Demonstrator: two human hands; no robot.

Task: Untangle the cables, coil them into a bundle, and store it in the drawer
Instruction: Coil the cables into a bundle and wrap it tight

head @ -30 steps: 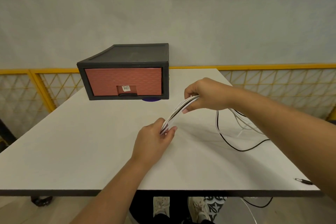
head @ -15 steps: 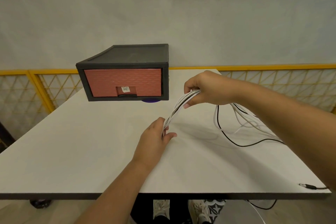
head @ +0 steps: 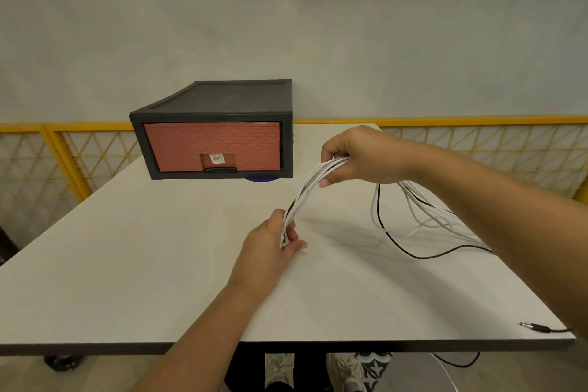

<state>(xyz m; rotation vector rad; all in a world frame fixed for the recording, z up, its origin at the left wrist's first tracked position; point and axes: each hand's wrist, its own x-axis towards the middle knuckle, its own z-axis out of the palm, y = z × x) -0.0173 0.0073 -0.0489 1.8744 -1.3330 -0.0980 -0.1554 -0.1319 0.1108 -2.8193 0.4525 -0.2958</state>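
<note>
Between two hands above the middle of the table (head: 127, 264), a bundle of cables (head: 307, 191) is stretched into a short, nearly straight line. These are thin, smooth, round cords, mostly white with at least one black, lying side by side like a flat ribbon.

The left hand (head: 270, 248), nearer and lower, holds the bundle's near end just above the tabletop, its fingers (head: 294, 243) clamped on the strands. The right hand (head: 359, 156), farther and higher, has its fingers curled round the other end, thumb underneath. Holding both ends this way probably sets the length of one loop, so the rest can be coiled to match.

Past the right hand, loose strands fall in slack loops onto the table's right side, and a black cable (head: 413, 254) arcs widest. A small metal jack plug (head: 534, 326) lies near the right front corner.

At the far side, left of the hands, stands the drawer (head: 211, 146). It is a dark grey plastic box with a reddish woven-pattern front and a barcode sticker above its handle. It is closed, so storing has not begun. The table is matte white with a dark edge, and yellow mesh railing (head: 477, 120) and a pale wall lie beyond.
</note>
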